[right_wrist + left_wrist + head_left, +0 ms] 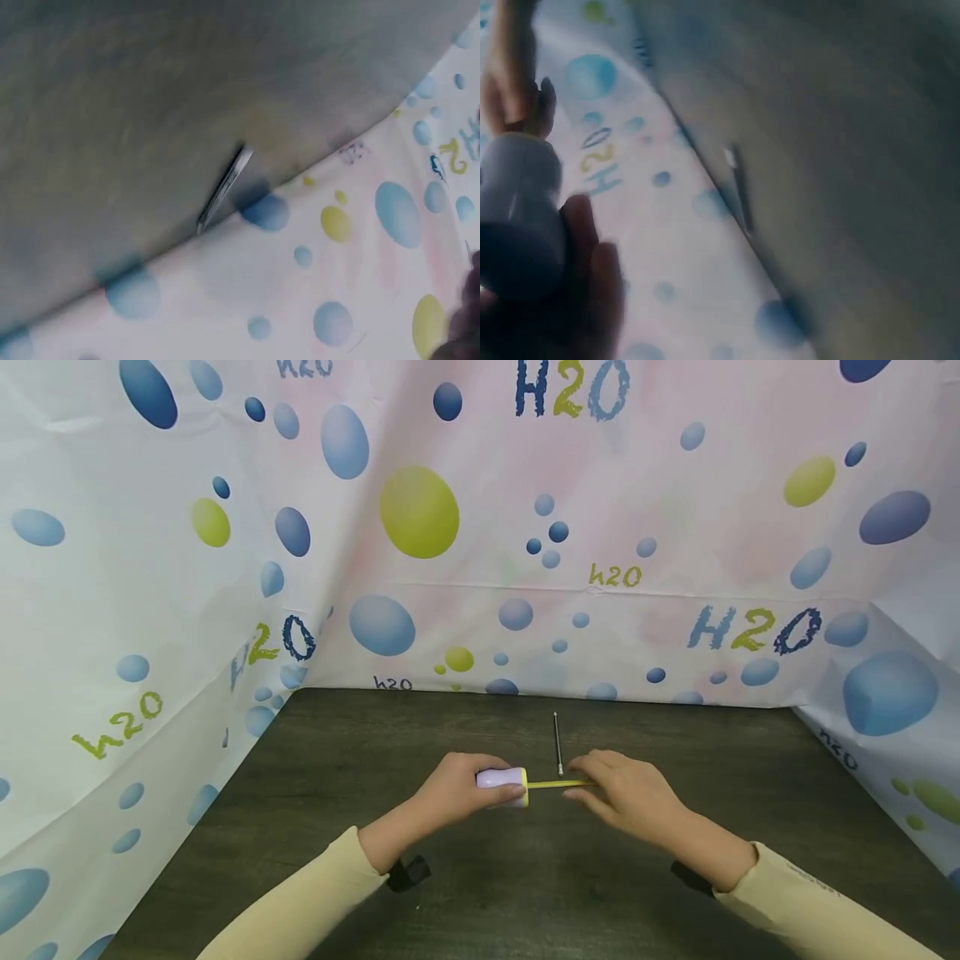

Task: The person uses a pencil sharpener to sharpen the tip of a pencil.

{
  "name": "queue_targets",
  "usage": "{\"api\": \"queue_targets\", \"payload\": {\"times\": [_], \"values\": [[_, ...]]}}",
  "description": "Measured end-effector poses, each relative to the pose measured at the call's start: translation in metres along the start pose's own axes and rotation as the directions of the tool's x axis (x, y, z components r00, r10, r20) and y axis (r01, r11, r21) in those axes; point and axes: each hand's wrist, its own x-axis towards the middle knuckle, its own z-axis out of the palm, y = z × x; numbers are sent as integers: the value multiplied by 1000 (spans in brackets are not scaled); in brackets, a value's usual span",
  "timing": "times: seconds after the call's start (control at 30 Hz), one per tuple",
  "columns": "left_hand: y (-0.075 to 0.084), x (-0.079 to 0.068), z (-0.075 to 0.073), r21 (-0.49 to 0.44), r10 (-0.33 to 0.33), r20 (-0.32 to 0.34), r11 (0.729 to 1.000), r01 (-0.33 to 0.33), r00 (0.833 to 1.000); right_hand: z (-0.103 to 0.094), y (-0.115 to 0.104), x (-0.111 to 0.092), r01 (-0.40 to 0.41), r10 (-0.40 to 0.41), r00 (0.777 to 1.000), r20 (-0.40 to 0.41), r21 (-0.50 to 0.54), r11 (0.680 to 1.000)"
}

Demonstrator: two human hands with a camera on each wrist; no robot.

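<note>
My left hand (455, 787) grips a lilac cylinder with a yellow rim, which looks like a pencil sharpener (497, 777). From its rimmed end a thin yellow pencil (553, 784) runs right to my right hand (636, 793), whose thumb and fingers pinch its far end. The pencil's other tip is hidden at the sharpener. In the left wrist view the sharpener (521, 202) fills the lower left, with the right hand (508, 82) beyond it. A dark pencil (557, 745) with a pale end lies just behind the hands; the right wrist view shows this dark pencil (223, 189) too.
The dark wooden table (420, 727) spreads around both hands. A white sheet (480, 585) printed with blue and green dots and "H2O" hangs behind the table and along both sides. Black straps (408, 874) show at the wrists.
</note>
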Motion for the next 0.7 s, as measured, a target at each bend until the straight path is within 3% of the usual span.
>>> {"api": "queue_targets", "payload": {"times": [0.07, 0.13, 0.27, 0.33, 0.37, 0.43, 0.5, 0.63, 0.7], "values": [[0, 3, -3, -115, -94, 63, 988, 101, 994, 4, 3, 0, 138, -160, 973, -163, -143, 980], [-1, 4, -6, -213, -139, 137, 963, 166, 981, 7, 6, 2, 234, -291, 920, -262, -228, 945], [-1, 4, -8, -356, -164, 269, 899, 257, 949, 11, 8, 4, 342, -469, 813, -345, -370, 864], [0, 3, -8, -391, -168, 305, 875, 285, 937, 12, 8, 4, 357, -517, 776, -361, -424, 832], [1, 3, -8, -390, -165, 309, 876, 283, 937, 13, 8, 4, 361, -530, 764, -369, -436, 824], [4, 2, -8, -383, -155, 300, 884, 268, 941, 14, 7, 3, 358, -528, 757, -385, -432, 828], [7, 0, -6, -372, -151, 266, 895, 245, 952, 15, 6, 3, 347, -496, 768, -406, -388, 854], [12, -4, -1, -292, -136, 135, 941, 171, 981, 17, 2, 1, 285, -391, 815, -428, -291, 913], [12, -6, 3, -218, -90, 54, 971, 100, 994, 18, 0, -1, 241, -324, 850, -416, -240, 940]]}}
